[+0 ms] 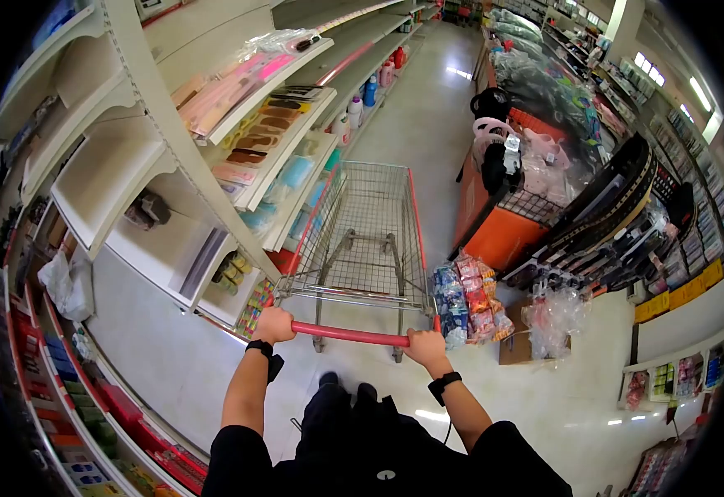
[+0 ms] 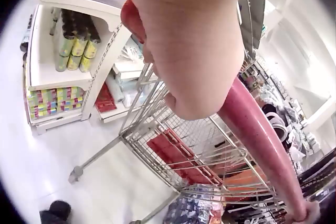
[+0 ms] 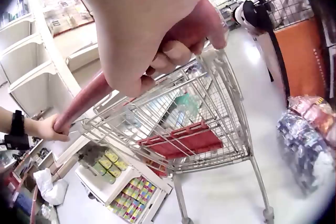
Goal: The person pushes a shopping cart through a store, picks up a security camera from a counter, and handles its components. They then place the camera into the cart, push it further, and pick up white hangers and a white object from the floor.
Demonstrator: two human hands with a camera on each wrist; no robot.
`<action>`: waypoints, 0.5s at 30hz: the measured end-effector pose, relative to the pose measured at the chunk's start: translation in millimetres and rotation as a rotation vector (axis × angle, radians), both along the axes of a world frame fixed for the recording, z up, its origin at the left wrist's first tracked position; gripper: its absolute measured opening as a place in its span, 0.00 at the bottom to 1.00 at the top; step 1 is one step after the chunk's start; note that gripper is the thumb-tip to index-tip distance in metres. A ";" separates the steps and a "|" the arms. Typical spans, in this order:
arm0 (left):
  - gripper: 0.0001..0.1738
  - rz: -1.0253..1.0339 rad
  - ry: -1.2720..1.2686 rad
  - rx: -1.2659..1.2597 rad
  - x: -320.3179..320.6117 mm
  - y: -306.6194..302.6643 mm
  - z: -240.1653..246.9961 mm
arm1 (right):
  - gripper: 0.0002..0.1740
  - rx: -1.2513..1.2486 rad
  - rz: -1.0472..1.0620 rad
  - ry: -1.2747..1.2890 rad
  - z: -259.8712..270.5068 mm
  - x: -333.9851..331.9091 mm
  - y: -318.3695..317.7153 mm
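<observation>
A wire shopping cart (image 1: 362, 207) stands in front of me, its basket bare inside. My left hand (image 1: 273, 325) grips the left end of its red handle (image 1: 349, 334); my right hand (image 1: 425, 346) grips the right end. In the left wrist view the back of the left hand (image 2: 184, 40) covers part of the handle (image 2: 262, 134). The right wrist view shows the fingers of the right hand (image 3: 147, 29) curled round the bar, with a red panel (image 3: 181, 141) on the cart below.
Shelves with flat packaged goods (image 1: 267, 137) line the left, close to the cart. On the right stand an orange display bin (image 1: 499, 232), bagged packs (image 1: 470, 298) on the floor and a cardboard box (image 1: 523, 335). An aisle floor (image 1: 424, 108) runs ahead between them.
</observation>
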State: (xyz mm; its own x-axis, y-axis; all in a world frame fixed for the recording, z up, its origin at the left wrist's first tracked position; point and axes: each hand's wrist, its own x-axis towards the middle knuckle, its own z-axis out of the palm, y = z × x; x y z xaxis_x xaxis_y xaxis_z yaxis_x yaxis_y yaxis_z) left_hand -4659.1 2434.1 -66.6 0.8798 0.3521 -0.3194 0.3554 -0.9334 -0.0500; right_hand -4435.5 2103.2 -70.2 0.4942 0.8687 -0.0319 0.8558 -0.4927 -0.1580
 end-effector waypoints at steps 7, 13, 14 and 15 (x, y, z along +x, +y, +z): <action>0.11 -0.047 -0.100 0.007 69.4 66.2 5.6 | 0.14 -0.024 -0.114 0.003 5.8 42.5 57.7; 0.14 -0.092 -0.122 -0.086 139.1 127.4 -1.7 | 0.16 -0.171 -0.219 -0.023 0.9 85.1 99.2; 0.13 -0.103 -0.122 -0.089 151.4 134.4 -0.8 | 0.18 -0.214 -0.221 -0.021 2.5 93.0 105.6; 0.12 -0.121 -0.109 -0.097 159.6 141.1 -2.5 | 0.18 -0.229 -0.235 -0.024 3.1 99.6 114.0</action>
